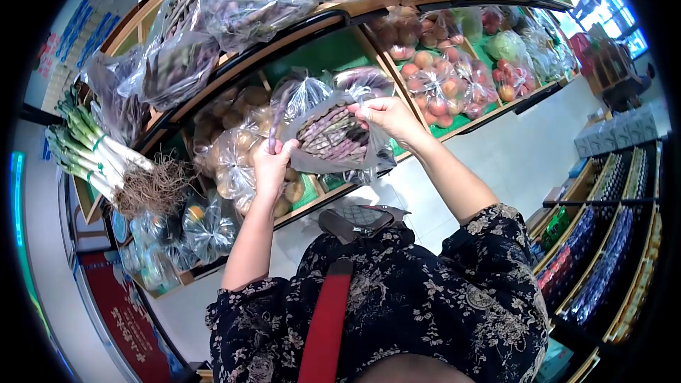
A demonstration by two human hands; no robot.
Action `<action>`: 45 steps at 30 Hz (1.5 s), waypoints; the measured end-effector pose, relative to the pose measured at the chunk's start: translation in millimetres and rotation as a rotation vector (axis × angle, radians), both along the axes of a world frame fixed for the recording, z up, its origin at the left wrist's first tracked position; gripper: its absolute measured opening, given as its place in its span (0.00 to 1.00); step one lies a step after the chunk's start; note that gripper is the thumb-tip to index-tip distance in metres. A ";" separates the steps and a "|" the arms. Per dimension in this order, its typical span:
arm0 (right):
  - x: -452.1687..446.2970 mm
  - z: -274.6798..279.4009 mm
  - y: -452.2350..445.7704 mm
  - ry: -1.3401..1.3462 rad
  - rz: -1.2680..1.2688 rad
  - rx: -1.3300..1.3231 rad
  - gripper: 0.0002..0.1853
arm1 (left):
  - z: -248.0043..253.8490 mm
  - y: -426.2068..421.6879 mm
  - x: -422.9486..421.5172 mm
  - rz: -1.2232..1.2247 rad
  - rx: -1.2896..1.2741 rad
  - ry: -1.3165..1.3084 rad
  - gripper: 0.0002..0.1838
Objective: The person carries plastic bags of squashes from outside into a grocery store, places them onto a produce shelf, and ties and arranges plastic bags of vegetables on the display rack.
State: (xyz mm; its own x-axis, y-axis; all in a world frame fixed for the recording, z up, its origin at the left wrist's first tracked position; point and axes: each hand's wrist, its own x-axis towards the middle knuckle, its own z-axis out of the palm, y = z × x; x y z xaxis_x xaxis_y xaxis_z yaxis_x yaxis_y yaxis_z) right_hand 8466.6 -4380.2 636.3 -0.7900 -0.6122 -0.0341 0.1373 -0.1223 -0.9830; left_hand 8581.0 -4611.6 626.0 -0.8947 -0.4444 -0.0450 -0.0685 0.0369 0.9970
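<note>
One clear bag of purple pods [333,142] is positioned between the hands in front of the shelf [308,58], its long axis roughly 9-to-3 o'clock, the enclosed pods lying about 8-to-2. The right hand [390,119], at the bag's 2 o'clock, has thumb and fingertips closed on the upper plastic edge; the left hand [270,164], at 8 o'clock, has its fingers closed on a single pod [274,122] directed toward 12, thumb contact with the bag being unclear. Leeks [117,149] sit at 9 o'clock, bagged fruit [434,84] at 2.
</note>
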 end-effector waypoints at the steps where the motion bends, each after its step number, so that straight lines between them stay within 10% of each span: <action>1: -2.9 -5.9 -1.4 -0.023 -0.001 0.036 0.16 | -6.3 -3.0 -1.1 0.028 -0.036 -0.013 0.18; 11: -4.0 -29.7 -22.8 -0.146 0.279 0.091 0.17 | 31.6 27.2 -35.4 -0.019 -1.251 0.043 0.20; 22: -11.8 -37.9 -35.4 -0.252 0.179 0.050 0.11 | -15.9 -21.5 4.8 0.089 -0.447 -0.336 0.18; 27: -14.5 -35.2 -31.4 -0.292 0.176 0.094 0.08 | -179.0 -13.1 66.9 -0.003 0.123 -0.707 0.18; 32: -4.5 -27.5 -42.0 -0.159 0.141 0.268 0.08 | -300.8 -2.3 39.5 -0.064 -0.180 -0.673 0.24; 35: 2.6 -7.9 -40.9 -0.157 0.076 0.393 0.08 | -196.9 -2.7 23.8 -0.324 -0.969 -0.709 0.19; 37: 4.1 -14.5 -47.7 -0.090 0.028 0.394 0.07 | -181.8 -36.9 16.5 -0.254 -0.763 -0.180 0.15; 39: 9.2 -19.4 -51.0 -0.077 -0.043 0.419 0.07 | -94.6 -35.2 8.4 -0.204 -0.126 -0.216 0.12; 42: 18.2 -20.8 -49.8 -0.065 -0.116 0.438 0.07 | -42.8 -17.1 -7.2 -0.276 -0.203 0.181 0.11; 45: 23.3 -28.2 -49.1 -0.121 -0.128 0.256 0.07 | -49.2 13.8 -34.4 -0.455 0.183 0.023 0.12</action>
